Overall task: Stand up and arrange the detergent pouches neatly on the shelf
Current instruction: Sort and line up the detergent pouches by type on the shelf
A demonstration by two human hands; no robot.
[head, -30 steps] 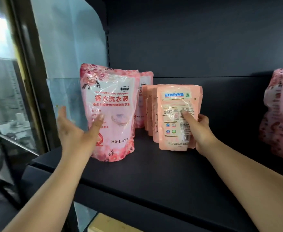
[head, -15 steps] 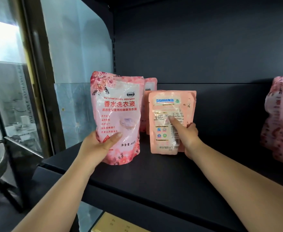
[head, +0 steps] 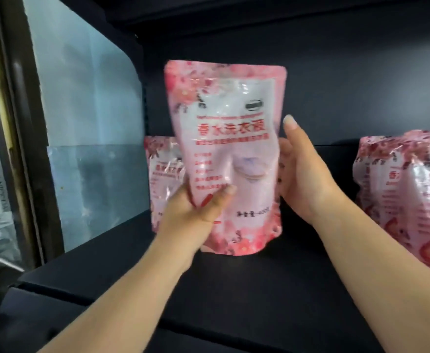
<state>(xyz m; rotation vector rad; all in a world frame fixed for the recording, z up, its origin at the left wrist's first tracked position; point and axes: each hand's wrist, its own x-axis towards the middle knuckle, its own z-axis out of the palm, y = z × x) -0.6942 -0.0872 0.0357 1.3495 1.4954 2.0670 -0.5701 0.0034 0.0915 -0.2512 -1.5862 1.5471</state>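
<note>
A large pink floral detergent pouch [head: 234,138] stands upright in front of me, over the black shelf [head: 259,289]. My left hand [head: 196,212] grips its lower left part, thumb across the front. My right hand [head: 308,174] lies against the pouch's right edge with its fingers straight and pointing up. Whether the pouch's base touches the shelf I cannot tell. A second floral pouch [head: 163,174] stands behind it to the left, partly covered. The smaller pink pouches are hidden behind the held one.
More floral pouches [head: 407,200] stand in a group at the shelf's right end. A glass side panel [head: 89,123] closes the shelf on the left. The dark back wall and the shelf above box in the space.
My left hand has taken the large pouch and carried it right and up, in front of the small pouches. My right hand left the small pouch and came to the large pouch's right edge.
</note>
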